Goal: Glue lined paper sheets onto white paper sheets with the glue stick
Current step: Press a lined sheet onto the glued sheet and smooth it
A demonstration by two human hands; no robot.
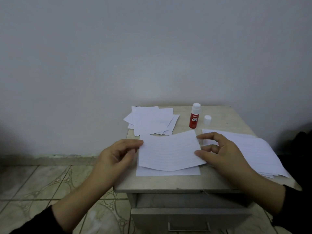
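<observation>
Hands hold a lined sheet between them: the left hand pinches its left edge, the right hand pinches its right edge. Bowed and faintly ruled, the lined sheet hangs just over a white sheet on the counter. Behind the lined sheet stands an uncapped red glue stick.
</observation>
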